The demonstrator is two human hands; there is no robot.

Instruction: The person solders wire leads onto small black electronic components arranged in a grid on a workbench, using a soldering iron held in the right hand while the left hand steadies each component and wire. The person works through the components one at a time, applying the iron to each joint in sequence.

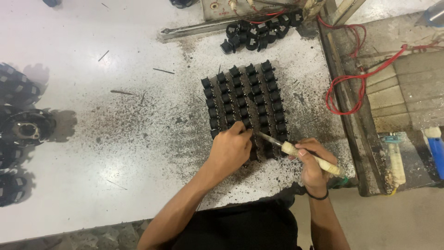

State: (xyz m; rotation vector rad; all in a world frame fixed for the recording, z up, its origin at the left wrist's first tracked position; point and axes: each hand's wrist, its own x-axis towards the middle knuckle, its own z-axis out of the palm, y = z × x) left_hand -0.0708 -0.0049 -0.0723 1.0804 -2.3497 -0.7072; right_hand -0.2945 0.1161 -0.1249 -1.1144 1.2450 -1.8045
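Note:
Several small black plastic parts (245, 99) stand in neat rows on a white, soot-speckled table (115, 139). My left hand (231, 148) rests on the near end of the rows, its fingertips pinching one black part by the front row. My right hand (311, 159) grips a tool with a pale wooden handle (319, 159). The tool's thin metal tip (264, 136) points left, toward the part under my left fingertips.
A loose heap of the same black parts (256, 32) lies at the table's back. A red wire (356, 78) loops over the grimy bench at the right. Round black motor-like parts (23, 127) sit along the left edge. A blue-handled tool (434, 148) lies far right.

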